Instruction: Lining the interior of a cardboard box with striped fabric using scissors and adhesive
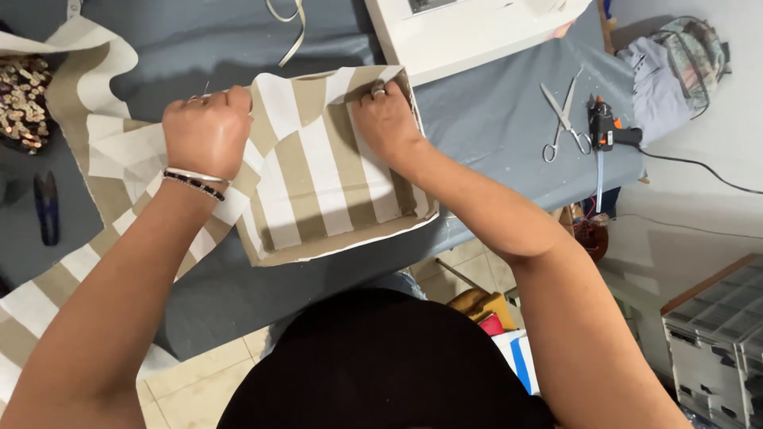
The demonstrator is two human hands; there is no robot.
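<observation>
Both hands grip a folded piece of beige-and-white striped fabric on the grey tabletop.

The left hand [207, 127] is clenched on the upper left corner of the striped fabric [326, 183], while the right hand [387, 119] has its fingers [373, 95] pinching the top edge. The fabric lies flat on the tabletop [493, 119], just before a white sewing machine [469, 32]. Scissors [563, 119] and a glue gun [606, 127] lie well apart to the right.

Grey-covered table [493, 119] carries striped fabric [318, 175], scissors [561, 119], glue gun [604, 127].
</observation>
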